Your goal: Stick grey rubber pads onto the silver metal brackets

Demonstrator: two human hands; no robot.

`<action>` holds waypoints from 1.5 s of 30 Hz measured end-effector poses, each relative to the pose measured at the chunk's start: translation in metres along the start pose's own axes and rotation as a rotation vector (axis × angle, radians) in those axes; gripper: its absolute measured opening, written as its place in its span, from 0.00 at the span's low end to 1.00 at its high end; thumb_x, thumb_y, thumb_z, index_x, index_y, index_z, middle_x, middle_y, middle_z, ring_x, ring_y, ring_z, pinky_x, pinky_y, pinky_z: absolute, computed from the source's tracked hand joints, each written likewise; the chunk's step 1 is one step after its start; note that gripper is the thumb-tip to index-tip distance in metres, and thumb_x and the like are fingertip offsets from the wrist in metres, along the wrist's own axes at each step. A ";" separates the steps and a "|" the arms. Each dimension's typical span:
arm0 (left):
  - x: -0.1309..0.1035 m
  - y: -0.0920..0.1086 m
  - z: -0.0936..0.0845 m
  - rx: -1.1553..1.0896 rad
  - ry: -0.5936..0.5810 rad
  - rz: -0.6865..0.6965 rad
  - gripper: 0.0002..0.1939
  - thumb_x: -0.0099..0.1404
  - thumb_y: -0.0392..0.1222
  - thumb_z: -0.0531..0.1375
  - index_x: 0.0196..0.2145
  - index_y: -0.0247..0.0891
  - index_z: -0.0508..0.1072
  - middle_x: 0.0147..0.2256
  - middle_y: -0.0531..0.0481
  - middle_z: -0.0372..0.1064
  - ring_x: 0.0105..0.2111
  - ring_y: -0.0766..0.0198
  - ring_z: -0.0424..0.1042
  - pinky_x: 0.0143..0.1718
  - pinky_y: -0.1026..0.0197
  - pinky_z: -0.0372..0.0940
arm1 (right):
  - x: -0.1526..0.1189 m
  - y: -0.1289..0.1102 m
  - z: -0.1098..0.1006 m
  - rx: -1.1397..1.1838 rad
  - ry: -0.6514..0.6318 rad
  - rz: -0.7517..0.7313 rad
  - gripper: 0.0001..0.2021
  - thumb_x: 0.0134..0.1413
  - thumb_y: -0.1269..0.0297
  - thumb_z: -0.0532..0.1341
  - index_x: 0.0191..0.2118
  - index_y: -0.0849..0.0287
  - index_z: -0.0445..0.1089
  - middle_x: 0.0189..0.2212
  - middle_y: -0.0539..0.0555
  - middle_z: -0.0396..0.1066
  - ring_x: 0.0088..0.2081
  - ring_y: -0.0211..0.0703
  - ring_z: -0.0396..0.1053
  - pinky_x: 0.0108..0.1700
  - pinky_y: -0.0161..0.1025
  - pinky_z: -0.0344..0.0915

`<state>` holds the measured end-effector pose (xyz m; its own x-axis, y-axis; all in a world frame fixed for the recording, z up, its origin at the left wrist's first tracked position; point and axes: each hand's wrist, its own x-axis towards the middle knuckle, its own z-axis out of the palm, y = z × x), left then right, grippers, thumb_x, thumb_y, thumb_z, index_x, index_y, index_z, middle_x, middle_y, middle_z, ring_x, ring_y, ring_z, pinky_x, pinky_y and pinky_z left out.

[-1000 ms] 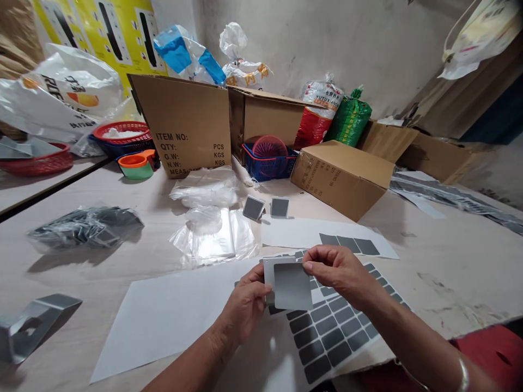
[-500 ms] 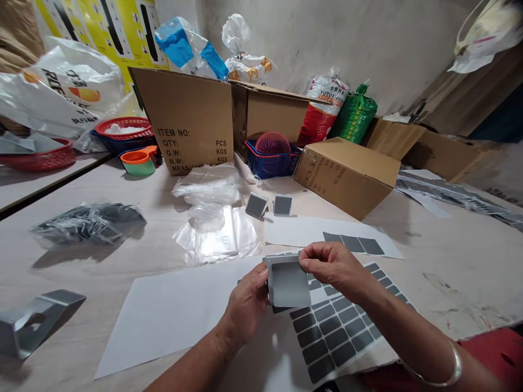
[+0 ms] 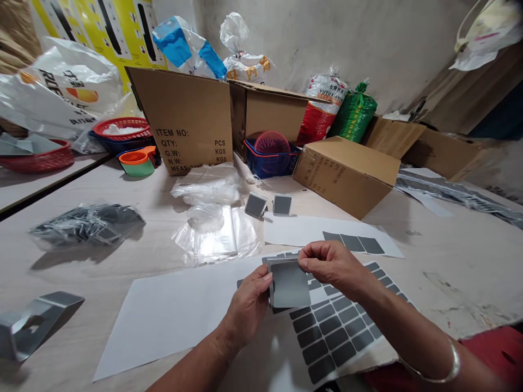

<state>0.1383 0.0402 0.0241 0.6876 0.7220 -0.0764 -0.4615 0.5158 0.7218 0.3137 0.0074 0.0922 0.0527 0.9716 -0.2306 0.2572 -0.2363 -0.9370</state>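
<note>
My left hand (image 3: 250, 302) grips the left edge of a square-faced grey metal bracket (image 3: 291, 294), thumb in front, held tilted over the table. At its upper right corner, my right hand (image 3: 327, 264) pinches with thumb and forefinger the edge of a grey sticker (image 3: 286, 267) lying against the face. How much of the sticker is stuck down cannot be made out. Under the hands lies a sheet of dark grey stickers (image 3: 337, 326). Two brackets with grey faces (image 3: 282, 205) stand beyond. A bare bent metal bracket (image 3: 49, 313) with a hole lies at the left.
A white paper sheet (image 3: 159, 321) lies left of the hands. Behind are clear plastic bags (image 3: 212, 231), a bag of dark pieces (image 3: 87, 224), cardboard boxes (image 3: 347, 171) and a blue basket (image 3: 269, 163). Three stickers (image 3: 353, 243) lie on another white sheet.
My hands hold nearly the same pose. The bracket's face has turned slightly, and my left thumb sits a little lower and further right on its edge.
</note>
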 end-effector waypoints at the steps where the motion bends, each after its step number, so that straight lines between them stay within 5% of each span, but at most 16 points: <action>1: 0.000 0.000 0.000 0.002 -0.002 -0.004 0.16 0.60 0.40 0.55 0.45 0.36 0.71 0.38 0.44 0.70 0.38 0.58 0.66 0.38 0.61 0.58 | 0.000 0.000 0.000 0.001 -0.004 0.000 0.06 0.46 0.65 0.59 0.24 0.60 0.68 0.18 0.47 0.56 0.19 0.31 0.46 0.21 0.35 0.42; 20: -0.001 0.000 0.001 0.028 -0.029 0.017 0.15 0.62 0.40 0.53 0.46 0.36 0.70 0.41 0.43 0.68 0.42 0.57 0.64 0.45 0.58 0.56 | 0.002 0.005 0.001 -0.002 -0.003 0.010 0.06 0.47 0.65 0.59 0.25 0.61 0.68 0.17 0.47 0.56 0.18 0.30 0.45 0.20 0.34 0.42; 45: -0.002 -0.006 -0.002 0.075 0.018 0.015 0.16 0.64 0.41 0.53 0.49 0.38 0.68 0.37 0.47 0.69 0.33 0.67 0.63 0.34 0.65 0.57 | -0.001 0.004 0.005 0.043 -0.019 0.022 0.06 0.49 0.67 0.58 0.25 0.62 0.66 0.18 0.46 0.54 0.18 0.28 0.44 0.20 0.33 0.41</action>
<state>0.1389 0.0369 0.0189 0.6706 0.7378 -0.0773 -0.4280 0.4699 0.7721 0.3102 0.0049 0.0873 0.0392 0.9660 -0.2555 0.2146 -0.2578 -0.9421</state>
